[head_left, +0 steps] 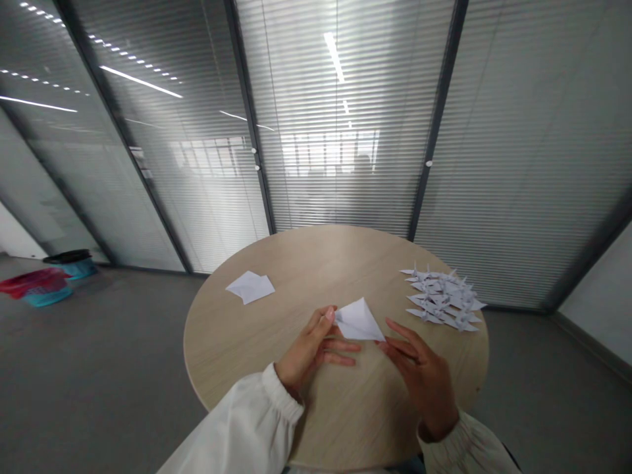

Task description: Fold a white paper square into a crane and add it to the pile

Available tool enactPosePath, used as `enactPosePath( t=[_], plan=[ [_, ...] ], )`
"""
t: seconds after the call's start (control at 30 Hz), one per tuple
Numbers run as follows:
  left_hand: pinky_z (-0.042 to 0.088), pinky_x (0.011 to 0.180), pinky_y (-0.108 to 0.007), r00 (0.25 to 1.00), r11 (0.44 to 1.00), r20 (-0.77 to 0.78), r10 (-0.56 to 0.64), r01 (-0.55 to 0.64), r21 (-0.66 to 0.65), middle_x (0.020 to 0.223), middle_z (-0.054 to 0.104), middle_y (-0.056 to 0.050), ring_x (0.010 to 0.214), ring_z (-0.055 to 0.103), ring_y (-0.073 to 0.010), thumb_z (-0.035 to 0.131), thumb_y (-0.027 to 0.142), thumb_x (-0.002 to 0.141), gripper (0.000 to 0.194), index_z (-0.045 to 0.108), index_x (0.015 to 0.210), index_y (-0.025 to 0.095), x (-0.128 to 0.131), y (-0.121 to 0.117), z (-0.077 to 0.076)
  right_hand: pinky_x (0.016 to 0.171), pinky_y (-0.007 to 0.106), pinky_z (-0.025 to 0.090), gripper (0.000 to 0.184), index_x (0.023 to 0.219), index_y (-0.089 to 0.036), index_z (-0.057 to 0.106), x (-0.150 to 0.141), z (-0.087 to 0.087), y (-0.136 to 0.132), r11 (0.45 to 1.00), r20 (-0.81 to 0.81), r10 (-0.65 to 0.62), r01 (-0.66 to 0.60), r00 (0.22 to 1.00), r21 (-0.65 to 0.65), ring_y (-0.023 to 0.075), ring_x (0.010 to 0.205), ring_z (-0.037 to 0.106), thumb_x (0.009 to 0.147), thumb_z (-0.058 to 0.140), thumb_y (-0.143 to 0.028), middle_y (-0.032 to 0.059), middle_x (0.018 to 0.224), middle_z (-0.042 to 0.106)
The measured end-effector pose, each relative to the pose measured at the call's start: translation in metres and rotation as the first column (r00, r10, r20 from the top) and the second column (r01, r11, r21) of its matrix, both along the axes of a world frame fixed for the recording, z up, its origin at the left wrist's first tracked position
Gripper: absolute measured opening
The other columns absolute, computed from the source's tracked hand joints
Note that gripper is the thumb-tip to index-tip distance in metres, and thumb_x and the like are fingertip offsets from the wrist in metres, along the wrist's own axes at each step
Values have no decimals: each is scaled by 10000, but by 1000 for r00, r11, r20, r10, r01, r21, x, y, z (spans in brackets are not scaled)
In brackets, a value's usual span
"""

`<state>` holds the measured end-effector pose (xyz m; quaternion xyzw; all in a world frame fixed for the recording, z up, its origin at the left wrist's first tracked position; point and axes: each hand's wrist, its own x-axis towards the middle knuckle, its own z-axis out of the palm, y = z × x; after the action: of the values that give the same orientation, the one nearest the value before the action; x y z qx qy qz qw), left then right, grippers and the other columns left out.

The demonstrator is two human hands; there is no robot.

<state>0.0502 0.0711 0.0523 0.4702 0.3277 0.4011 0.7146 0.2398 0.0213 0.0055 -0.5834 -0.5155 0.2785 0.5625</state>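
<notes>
1. The left hand [313,345] is over the near half of the round wooden worktop [336,260]. Its fingers are loosely extended and slightly apart, and a fingertip [330,315] touches the left corner of the folded white paper [358,321]. Whether that hand is pinching the paper, I cannot tell.
2. The right hand [424,382] is over the worktop's near right edge, palm down, with its fingers spread. Its fingertips [388,345] are just beside the paper's lower right corner; whether they touch it is unclear.
3. The folded paper lies near the middle of the worktop, between the hands. It is a pointed, kite-like shape with its tip toward the far edge.
4. A flat white paper sheet [251,287] lies toward the worktop's far left edge, well apart from the hands.
5. A cluster of white origami cranes [441,299] sits close together on the right side of the worktop, near its edge.
6. White gathered sleeves [237,428] reach in over the worktop's near edge.
7. Beyond the worktop's far edge stands a glass partition [345,131] with slatted blinds. Off to the left of the worktop, on the grey floor [99,368], is a teal basket [47,296] with red material on it.
</notes>
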Motion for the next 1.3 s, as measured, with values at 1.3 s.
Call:
enactPosePath(
  t=[1.3],
  plan=[
    [358, 489, -199, 909, 931, -397, 127, 30, 365, 567, 608, -21, 496, 484, -93, 684, 412, 695, 312, 665, 695, 101, -7, 19, -15, 569, 274, 489, 288, 823, -195, 612, 1, 3, 9, 989, -180, 141, -146, 974, -15, 196, 579, 641, 742, 617, -471, 32, 661, 682]
  ],
)
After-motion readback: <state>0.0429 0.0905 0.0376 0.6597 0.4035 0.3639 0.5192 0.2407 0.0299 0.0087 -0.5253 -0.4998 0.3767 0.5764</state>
